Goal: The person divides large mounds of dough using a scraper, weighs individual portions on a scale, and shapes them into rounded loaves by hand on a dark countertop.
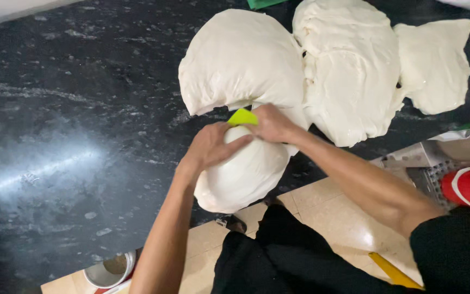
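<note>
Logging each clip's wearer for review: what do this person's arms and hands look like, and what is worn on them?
Both forearms are bare down to the left hand and right hand. No gloves, rings, watch or bracelet show. A black short sleeve covers the right upper arm; the left arm leaves the picture before any sleeve shows.

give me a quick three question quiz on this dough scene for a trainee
1. True or false: the left hand rests on the dough ball.
2. What colour is the scraper at the right hand?
3. The worktop is: A white, B black, C wooden.

Key: 1 true; 2 yellow-green; 3 B.
</note>
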